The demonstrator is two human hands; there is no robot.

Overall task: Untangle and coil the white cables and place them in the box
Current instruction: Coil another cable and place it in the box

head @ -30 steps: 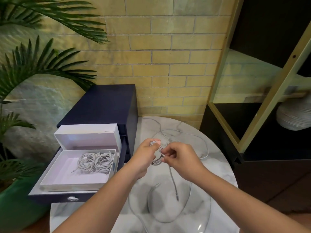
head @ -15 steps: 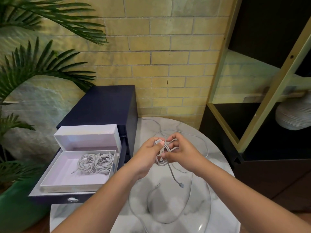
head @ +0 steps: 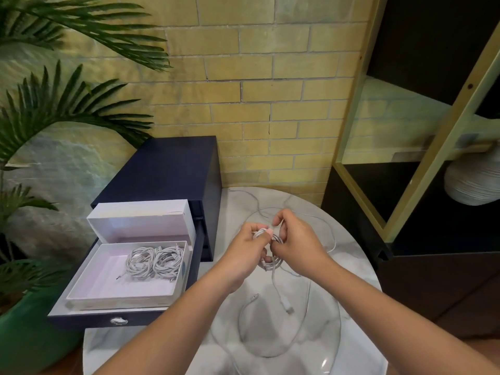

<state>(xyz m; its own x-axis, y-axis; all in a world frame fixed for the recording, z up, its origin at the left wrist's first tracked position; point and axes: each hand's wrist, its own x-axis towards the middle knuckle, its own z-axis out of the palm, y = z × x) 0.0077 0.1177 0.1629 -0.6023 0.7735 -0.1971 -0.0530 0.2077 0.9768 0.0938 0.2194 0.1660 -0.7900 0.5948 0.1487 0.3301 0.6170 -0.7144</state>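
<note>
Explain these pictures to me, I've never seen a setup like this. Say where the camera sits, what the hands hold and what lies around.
There is no machine here: a person works with bare hands. Every picture comes from one wide-angle camera worn on the head, looking down. The left hand and right hand both grip a partly wound white cable, whose tail hangs toward the marble table. More loose cable lies looped on that table. To the left, an open drawer carries a white box with two finished coils inside and its lid propped behind.
</note>
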